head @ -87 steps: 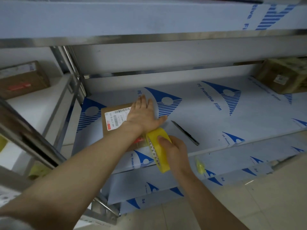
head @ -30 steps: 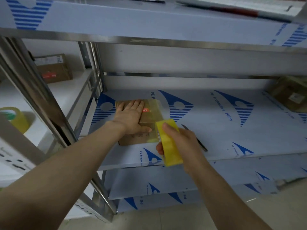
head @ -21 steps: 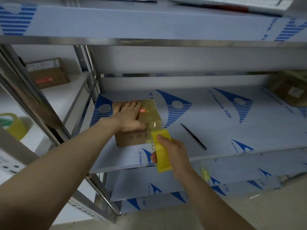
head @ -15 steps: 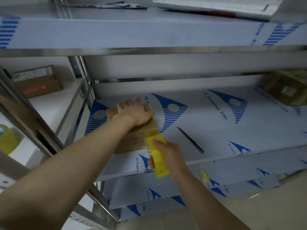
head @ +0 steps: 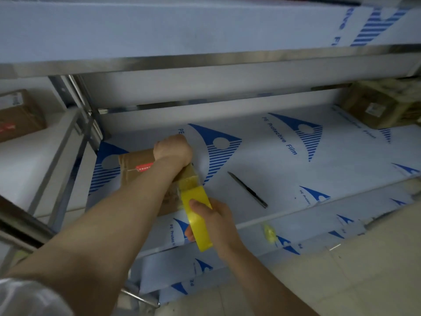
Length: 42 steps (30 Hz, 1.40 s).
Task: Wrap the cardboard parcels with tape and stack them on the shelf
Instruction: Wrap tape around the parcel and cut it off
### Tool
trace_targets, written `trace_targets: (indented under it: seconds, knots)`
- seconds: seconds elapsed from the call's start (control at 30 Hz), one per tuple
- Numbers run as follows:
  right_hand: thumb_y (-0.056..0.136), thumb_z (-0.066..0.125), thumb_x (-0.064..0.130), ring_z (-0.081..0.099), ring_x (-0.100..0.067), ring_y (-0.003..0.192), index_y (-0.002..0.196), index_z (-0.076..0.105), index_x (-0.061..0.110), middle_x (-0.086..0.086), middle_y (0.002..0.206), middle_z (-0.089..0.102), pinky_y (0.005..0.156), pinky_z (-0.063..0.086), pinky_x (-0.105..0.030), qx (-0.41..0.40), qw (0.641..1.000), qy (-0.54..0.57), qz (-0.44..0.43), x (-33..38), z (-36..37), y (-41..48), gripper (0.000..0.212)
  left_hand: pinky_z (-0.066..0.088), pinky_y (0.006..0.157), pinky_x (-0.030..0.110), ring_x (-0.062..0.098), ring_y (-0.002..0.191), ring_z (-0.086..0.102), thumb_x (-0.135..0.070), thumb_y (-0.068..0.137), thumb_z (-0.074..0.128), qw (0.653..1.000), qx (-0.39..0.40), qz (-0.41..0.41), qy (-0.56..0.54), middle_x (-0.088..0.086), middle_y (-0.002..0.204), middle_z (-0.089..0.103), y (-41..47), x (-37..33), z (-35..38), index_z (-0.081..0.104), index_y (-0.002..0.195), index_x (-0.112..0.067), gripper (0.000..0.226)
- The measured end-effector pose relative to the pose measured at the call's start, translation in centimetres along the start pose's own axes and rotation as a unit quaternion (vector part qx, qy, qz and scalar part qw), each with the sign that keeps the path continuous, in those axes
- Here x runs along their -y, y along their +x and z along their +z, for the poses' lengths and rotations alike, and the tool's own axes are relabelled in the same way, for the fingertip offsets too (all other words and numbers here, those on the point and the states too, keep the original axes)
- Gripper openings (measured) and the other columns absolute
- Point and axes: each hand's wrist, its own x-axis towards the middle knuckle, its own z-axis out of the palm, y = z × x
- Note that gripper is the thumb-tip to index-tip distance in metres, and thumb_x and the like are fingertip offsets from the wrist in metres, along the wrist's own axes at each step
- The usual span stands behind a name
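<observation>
Cardboard parcel (head: 136,169) sits on the shelf (head: 296,169), nine o'clock of the knife (head: 247,189); left hand (head: 172,148) pins its far edge, grip hidden; right hand (head: 214,222) clasps the tape roll (head: 197,215). Pull taut toward six o'clock.

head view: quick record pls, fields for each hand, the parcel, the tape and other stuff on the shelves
parcel: brown cardboard, red tag on top, on the middle shelf
tape roll: yellow, strip drawn out to the parcel
left hand: on the parcel's far end, fingers hidden
right hand: grips the tape roll
knife: on the same shelf, right of the parcel, apart from it
back-right box: far corner of that shelf
left box: on the neighbouring rack
</observation>
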Motion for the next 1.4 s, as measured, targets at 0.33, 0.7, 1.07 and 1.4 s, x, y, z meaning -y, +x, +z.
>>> trace_targets:
  seconds: [0.33,0.7,1.07,1.4]
  knots:
    - [0.088,0.062,0.030,0.061,-0.019,0.043,0.093,0.064,-0.001,-0.010,0.052,0.065,0.054,0.054,-0.030,0.009,1.000,-0.010,0.018,0.7,-0.1,0.7,0.031,-0.004,0.112,0.058,0.025,0.146,0.003,-0.066,0.082,0.042,0.988,0.121,0.077,0.060,0.009,0.160,0.003,-2.3,0.9,-0.7,0.006,0.152,-0.017,0.093]
    - [0.087,0.062,0.032,0.061,-0.018,0.044,0.093,0.063,0.000,-0.008,0.051,0.065,0.054,0.054,-0.029,-0.002,1.000,-0.017,0.013,0.4,0.0,0.8,0.032,0.024,0.107,0.047,0.032,0.130,0.034,-0.046,0.085,0.046,0.994,0.058,0.072,0.060,0.012,0.141,0.038,-2.8,0.6,-0.7,0.044,0.139,-0.016,0.061]
    - [0.088,0.061,0.030,0.061,-0.017,0.042,0.089,0.063,0.002,-0.008,0.050,0.065,0.050,0.054,-0.026,-0.002,1.000,-0.020,0.017,0.4,0.1,0.6,0.028,0.014,0.115,0.048,0.020,0.140,0.028,-0.043,0.099,0.027,0.987,-0.001,0.153,0.057,0.012,0.133,0.056,-3.8,0.6,-0.1,0.071,0.095,-0.011,0.054]
    - [0.089,0.060,0.027,0.059,-0.020,0.042,0.093,0.062,-0.002,-0.011,0.050,0.064,0.049,0.052,-0.027,-0.019,1.000,-0.015,0.012,0.7,0.1,0.3,0.029,0.025,0.103,0.052,0.036,0.126,0.032,-0.038,0.085,0.039,0.982,0.087,0.107,0.127,0.012,0.137,0.039,-4.0,-0.4,-1.6,0.054,0.128,-0.015,0.051]
